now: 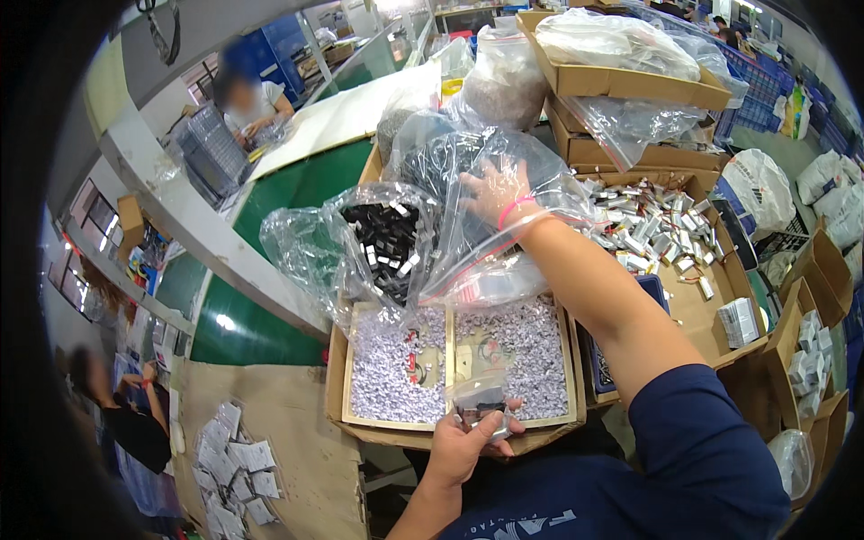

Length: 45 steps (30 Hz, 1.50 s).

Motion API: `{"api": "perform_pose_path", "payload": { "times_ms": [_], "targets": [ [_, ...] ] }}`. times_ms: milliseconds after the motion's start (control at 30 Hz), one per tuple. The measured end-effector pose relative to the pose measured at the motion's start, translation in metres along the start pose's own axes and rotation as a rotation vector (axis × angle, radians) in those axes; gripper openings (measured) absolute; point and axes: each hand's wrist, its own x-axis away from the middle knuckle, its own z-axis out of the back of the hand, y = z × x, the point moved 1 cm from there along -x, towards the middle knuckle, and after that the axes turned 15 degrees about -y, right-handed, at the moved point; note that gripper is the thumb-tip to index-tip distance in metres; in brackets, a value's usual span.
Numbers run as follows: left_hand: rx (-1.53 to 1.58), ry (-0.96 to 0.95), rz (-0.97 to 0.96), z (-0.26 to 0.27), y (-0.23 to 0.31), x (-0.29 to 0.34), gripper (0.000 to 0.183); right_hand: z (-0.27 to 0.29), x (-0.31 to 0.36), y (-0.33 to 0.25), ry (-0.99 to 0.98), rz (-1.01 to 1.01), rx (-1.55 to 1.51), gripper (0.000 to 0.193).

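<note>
Fingers of the left hand [461,441] pinched a small clear bag [480,400] above the wooden tray of white pellets [396,364]; the right hand [493,193] reached spread into a large plastic bag of dark parts [468,171]. Tugging that bag could likely spill parts over the tray

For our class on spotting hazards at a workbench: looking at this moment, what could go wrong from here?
1. The right hand reaches deep into a large clear bag; the neighbouring open bag of black parts leans over the tray and might spill.
2. The left hand pinches a small clear bag at the tray of white pieces; it could slip.
</note>
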Motion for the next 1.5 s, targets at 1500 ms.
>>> {"api": "perform_pose_path", "payload": {
  "times_ms": [1500],
  "targets": [
    [0.089, -0.135, -0.068, 0.001, 0.006, 0.006, 0.032, 0.076, 0.155, 0.010, 0.103, 0.343, -0.598, 0.007]
  ]
}}
